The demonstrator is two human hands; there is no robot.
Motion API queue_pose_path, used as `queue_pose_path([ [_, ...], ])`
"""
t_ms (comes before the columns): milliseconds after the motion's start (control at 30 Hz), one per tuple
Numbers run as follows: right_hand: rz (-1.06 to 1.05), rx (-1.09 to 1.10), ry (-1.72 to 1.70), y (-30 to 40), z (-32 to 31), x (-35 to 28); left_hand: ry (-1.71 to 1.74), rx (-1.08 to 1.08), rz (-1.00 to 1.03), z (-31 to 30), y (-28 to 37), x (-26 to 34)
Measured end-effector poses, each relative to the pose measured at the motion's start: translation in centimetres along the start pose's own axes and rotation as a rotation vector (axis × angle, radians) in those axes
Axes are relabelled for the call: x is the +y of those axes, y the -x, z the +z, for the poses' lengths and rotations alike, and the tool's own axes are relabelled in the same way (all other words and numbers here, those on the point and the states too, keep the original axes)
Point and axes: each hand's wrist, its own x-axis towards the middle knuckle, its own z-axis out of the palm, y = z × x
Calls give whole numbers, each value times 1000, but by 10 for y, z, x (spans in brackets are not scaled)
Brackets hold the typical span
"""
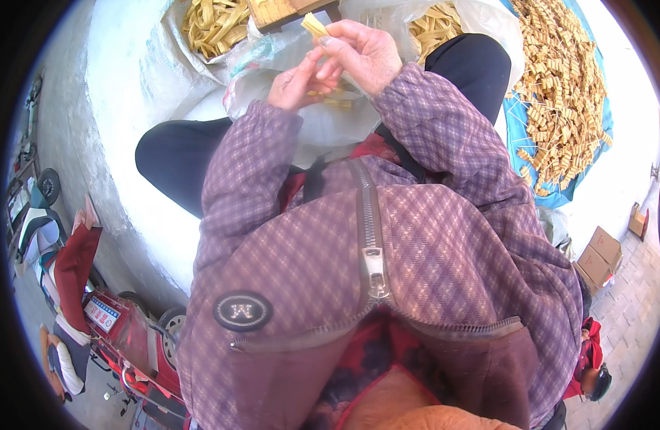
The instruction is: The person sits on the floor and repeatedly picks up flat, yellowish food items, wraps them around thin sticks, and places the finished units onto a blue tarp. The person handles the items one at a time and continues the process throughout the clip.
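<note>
My right hand (365,56) pinches a folded pale-yellow strip (313,24) between thumb and fingers, its end standing up past the fingertips. Close beside it, my left hand (300,86) has bent fingers that meet the right fingers. Blur hides whether anything is between the left fingertips. Under both hands a clear plastic bag (330,126) spreads across my lap, and a few yellow pieces (338,101) show in it.
Open bags of loose yellow strips (217,29) and more strips (434,27) flank a wooden block (273,12). To the right, folded pieces on thin sticks (563,97) are heaped on blue cloth (515,121). Cardboard boxes (598,258), a red vehicle (131,328) and other people stand farther out.
</note>
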Motion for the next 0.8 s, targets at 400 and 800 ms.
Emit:
queue_pose_path([
  [400, 20, 161, 104, 52, -2, -5, 415, -121, -24, 44, 13, -1],
  [800, -26, 149, -56, 44, -5, 24, 671, -141, 5, 31, -8, -32],
])
